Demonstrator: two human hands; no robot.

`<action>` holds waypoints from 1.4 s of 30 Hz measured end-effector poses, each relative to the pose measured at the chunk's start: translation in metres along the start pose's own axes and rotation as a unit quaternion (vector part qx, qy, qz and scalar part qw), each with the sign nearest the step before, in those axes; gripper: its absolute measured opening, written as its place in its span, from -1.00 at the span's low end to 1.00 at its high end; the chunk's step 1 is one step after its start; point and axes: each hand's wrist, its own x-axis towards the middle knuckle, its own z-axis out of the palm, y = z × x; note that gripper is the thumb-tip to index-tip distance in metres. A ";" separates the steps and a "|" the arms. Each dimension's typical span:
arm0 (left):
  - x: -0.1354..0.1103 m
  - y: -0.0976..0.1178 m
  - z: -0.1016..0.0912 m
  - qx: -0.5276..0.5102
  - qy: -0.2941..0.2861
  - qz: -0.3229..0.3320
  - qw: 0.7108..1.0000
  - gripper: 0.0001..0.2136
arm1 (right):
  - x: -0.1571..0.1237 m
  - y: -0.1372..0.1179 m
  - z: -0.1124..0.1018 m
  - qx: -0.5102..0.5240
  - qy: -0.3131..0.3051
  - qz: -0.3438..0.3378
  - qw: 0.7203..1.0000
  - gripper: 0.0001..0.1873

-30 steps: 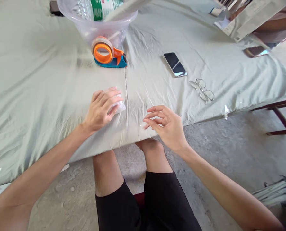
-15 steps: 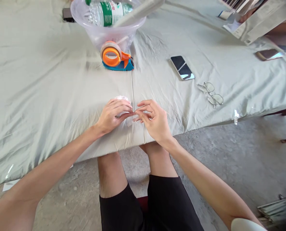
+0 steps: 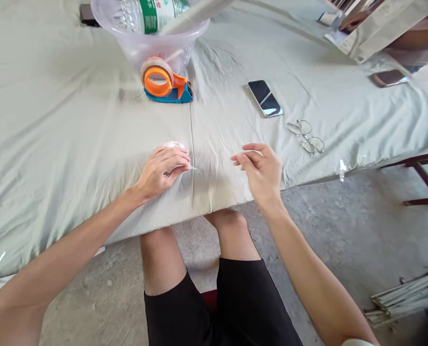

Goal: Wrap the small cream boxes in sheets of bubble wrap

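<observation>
Left hand (image 3: pixel 160 169) curled over small clear packet (image 3: pixel 174 145) near table's front edge (image 3: pixel 91 226), right hand (image 3: pixel 262 170) lifted just beside, fingertips loosely pinched on nothing visible, tape dispenser (image 3: pixel 165 81) behind.

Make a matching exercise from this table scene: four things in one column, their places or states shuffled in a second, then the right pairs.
Things
1. tape dispenser
2. phone
3. glasses
4. left hand

Places or states
A. lies screen up, between the dispenser and the glasses
B. rests on a small clear wrapped piece near the table edge
C. orange and blue, right in front of the clear plastic basin
D. folded, on the cloth nearest the right hand

Pairs: 1-C, 2-A, 3-D, 4-B
</observation>
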 end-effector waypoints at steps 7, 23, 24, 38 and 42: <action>-0.001 0.000 0.002 0.004 0.004 -0.005 1.000 -0.77 | -0.033 -0.013 -0.086 -0.050 -0.224 0.074 0.971 -0.53; -0.002 -0.002 0.002 0.021 -0.007 0.012 1.000 -0.83 | -0.022 0.018 -0.102 -0.347 -0.313 -0.075 0.881 -0.43; -0.002 -0.002 0.003 0.021 -0.005 0.014 1.000 -0.84 | -0.018 0.017 -0.102 -0.368 -0.321 -0.083 0.869 -0.39; -0.001 0.003 -0.001 0.003 -0.024 -0.049 0.999 -0.72 | -0.014 -0.036 0.019 -0.162 -0.257 -0.138 0.943 -0.61; -0.001 0.002 0.000 0.005 -0.028 -0.051 0.998 -0.69 | -0.015 -0.022 0.059 -0.111 -0.250 -0.099 0.957 -0.88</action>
